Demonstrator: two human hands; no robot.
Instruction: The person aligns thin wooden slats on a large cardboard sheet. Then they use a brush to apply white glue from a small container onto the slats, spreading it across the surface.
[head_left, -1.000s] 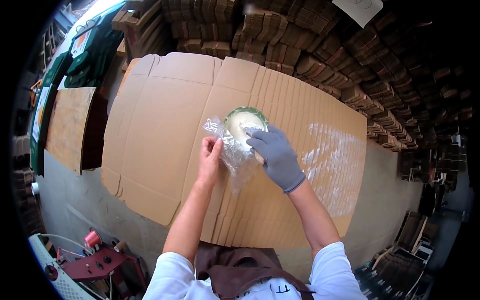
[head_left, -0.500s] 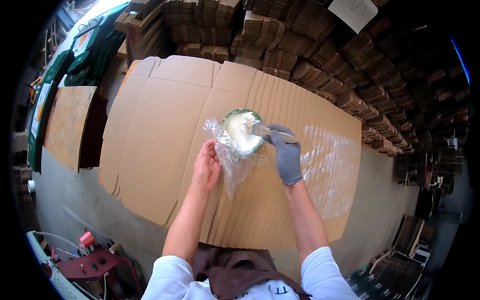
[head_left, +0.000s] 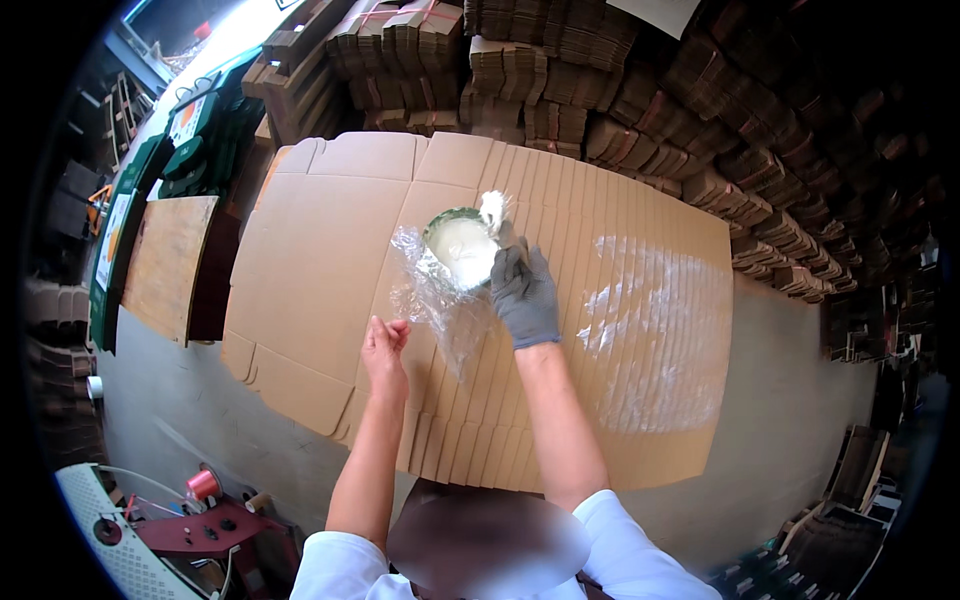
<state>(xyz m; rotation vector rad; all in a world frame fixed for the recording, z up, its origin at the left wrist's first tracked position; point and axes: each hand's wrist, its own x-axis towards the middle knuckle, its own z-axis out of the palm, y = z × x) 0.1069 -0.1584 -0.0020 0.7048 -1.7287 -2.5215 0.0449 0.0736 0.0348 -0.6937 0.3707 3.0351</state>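
My right hand [head_left: 526, 295], in a grey glove, grips a brush against the right rim of a round green tub. The brush's bristles [head_left: 492, 207], thick with white paste, point away from me above the rim. Smooth white paste [head_left: 467, 250] fills the tub [head_left: 437, 222]; whether the glove also holds the rim is hidden. Crumpled clear plastic film [head_left: 450, 330] hangs around the tub's left and near sides. Bare and apart from the film, my left hand [head_left: 385, 355] has its fingers curled in, with nothing visible in them.
Beneath the tub lie stacked flat cardboard sheets [head_left: 310, 240], their overlapping edges stepped toward the right. White paste streaks [head_left: 655, 340] mark the right-hand edges. Bundled cardboard stacks [head_left: 505, 70] stand behind. At left are a wooden board [head_left: 170, 265] and, lower down, a maroon machine [head_left: 185, 540].
My left hand has let go of the film and drawn back toward me, curling up. My right hand has moved left, taking the brush from the paste to the tub's right rim.
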